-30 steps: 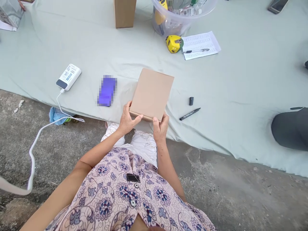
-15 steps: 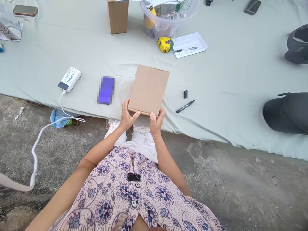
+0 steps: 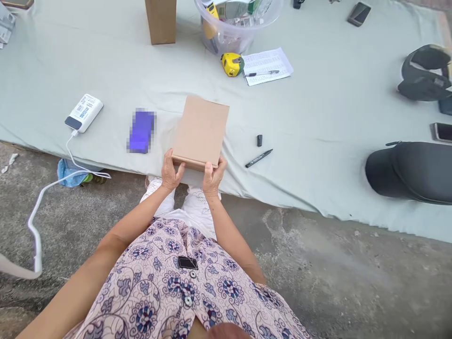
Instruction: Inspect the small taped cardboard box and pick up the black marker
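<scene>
I see the left hand (image 3: pixel 171 173) and right hand (image 3: pixel 213 177) gripping a flat cardboard box (image 3: pixel 200 131) by its near edge; held so shallowly, it could tip and slip.

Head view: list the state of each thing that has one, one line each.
Flat cardboard box: lifted, held at its near edge by both hands.
Left hand: gripping the box's near edge.
Right hand: gripping the box's near edge.
Power bank: lying on the cloth, white cable plugged in.
Black marker: lying uncapped, cap separate.
Tape measure: blade retracted.
Clear plastic tub: holding assorted items.
</scene>
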Demonstrator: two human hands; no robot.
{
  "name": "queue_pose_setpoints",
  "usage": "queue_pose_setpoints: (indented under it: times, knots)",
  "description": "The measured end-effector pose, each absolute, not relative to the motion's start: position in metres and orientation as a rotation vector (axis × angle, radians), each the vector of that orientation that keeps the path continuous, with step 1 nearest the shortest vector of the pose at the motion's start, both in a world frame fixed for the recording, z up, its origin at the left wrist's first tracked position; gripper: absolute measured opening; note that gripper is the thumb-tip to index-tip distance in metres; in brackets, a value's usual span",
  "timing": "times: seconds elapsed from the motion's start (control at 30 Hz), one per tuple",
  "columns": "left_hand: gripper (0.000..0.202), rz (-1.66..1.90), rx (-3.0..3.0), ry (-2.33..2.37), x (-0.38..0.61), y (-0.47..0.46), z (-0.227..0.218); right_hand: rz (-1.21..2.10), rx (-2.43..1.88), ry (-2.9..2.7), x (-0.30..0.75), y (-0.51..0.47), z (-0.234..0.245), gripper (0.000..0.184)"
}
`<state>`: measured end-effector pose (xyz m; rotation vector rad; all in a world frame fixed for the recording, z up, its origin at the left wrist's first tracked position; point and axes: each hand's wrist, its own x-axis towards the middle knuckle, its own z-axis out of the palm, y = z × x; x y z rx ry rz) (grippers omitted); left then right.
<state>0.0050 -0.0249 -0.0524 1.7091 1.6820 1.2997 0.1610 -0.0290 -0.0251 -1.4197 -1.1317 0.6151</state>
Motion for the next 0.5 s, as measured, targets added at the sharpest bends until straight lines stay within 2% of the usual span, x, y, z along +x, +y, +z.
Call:
queue_pose_setpoints:
  times: [0.5]
  knots:
    - [0.083, 1.196, 1.625, 1.921, 0.0, -0.026, -0.064, 0.728, -1.408, -1.255, 0.17, -0.032, -0.01, 0.063]
